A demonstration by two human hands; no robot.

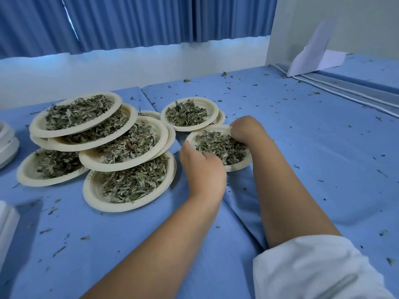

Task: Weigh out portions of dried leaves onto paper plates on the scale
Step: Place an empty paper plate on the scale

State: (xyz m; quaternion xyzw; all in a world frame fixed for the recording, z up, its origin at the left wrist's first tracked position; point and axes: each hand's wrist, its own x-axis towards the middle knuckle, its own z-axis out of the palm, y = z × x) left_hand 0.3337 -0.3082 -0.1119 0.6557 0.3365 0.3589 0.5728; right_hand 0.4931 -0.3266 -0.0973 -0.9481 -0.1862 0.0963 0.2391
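Matt cream paper plates [88, 190], pressed ribbed rims; dried leaves [133, 182], rough, crumbly, dull; blue table cover [323, 158], matt, smooth; pleated cloth curtains [129, 20]; white cloth sleeve [313, 268], soft; folded paper sheet [313, 55], smooth

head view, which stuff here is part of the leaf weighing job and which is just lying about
Part of the job:
paper plate of dried leaves, gripped by the left hand and right hand
pile of filled plates
filled plate behind

Just lying about:
folded white paper
white cable
leaf crumbs on the blue cover
blue curtain
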